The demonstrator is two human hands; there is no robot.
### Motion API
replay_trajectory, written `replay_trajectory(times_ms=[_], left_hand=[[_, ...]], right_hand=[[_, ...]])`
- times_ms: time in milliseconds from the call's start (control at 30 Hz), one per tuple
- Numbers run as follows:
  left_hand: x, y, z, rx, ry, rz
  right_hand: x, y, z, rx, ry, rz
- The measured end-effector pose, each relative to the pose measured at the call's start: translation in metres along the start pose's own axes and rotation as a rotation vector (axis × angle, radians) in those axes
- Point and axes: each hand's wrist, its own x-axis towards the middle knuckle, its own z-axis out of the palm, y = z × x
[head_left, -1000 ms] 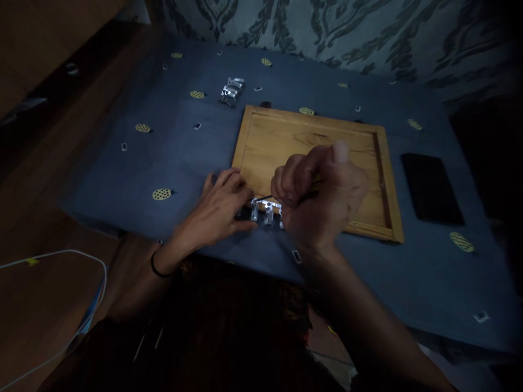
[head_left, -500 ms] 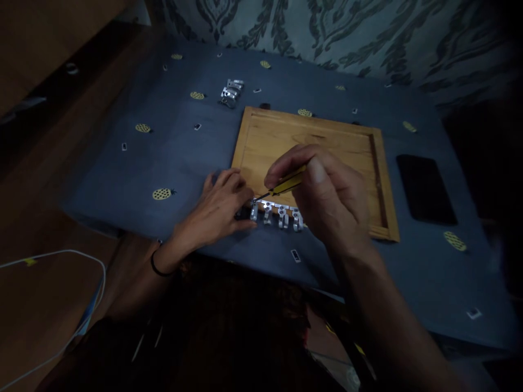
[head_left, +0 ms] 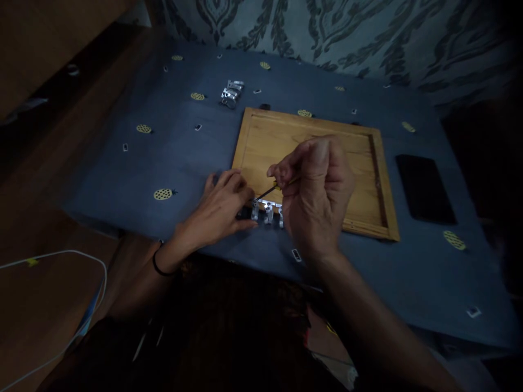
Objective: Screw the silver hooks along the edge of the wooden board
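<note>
Left hand: palm down, fingers half spread and bent, fingertips at the near left corner of the panel, thumb set apart from them beside the leftmost fitting — whether it pinches that piece or only steadies it cannot be told. Black band, one, worn on the left wrist. Right hand: raised over the panel, fingers curled closely around a screwdriver, thumb pointing up; most of the handle is hidden in the grasp, a bit of yellow showing. The thin dark shaft slants down leftward, its tip at the upper end of the leftmost fitting. Metal fittings, three in sight, bright silver, in a row along the panel's near edge, with their lower ends projecting beyond it; the right hand covers the edge just past the third. Wooden panel, one, light brown, rectangular, with a raised border, lying flat on a blue-grey cloth printed with yellow pineapples and small pale rectangles. Loose metal pieces, a small cluster, similar in finish, set on the cloth beyond the panel's far left corner. Flat black object, rectangular, lying to the panel's right — surface too dark to read. White cable, looped, at lower left. Patterned wall, leaf design, behind.
</note>
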Motion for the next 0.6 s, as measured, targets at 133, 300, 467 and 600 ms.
replay_trajectory(times_ms=[133, 300, 467, 600], left_hand=[[0.0, 0.0, 0.001, -0.013, 0.008, 0.006], [0.0, -0.001, 0.001, -0.03, 0.005, 0.004], [0.001, -0.001, 0.0, -0.021, -0.004, 0.011], [0.001, -0.001, -0.001, -0.039, -0.004, 0.009]], right_hand=[[-0.006, 0.0, 0.003, 0.041, 0.063, -0.032], [-0.001, 0.0, -0.013, 0.114, -0.118, 0.057], [0.01, -0.01, -0.035, 0.022, -0.327, 0.086], [0.015, -0.019, -0.045, -0.13, -0.41, 0.023]])
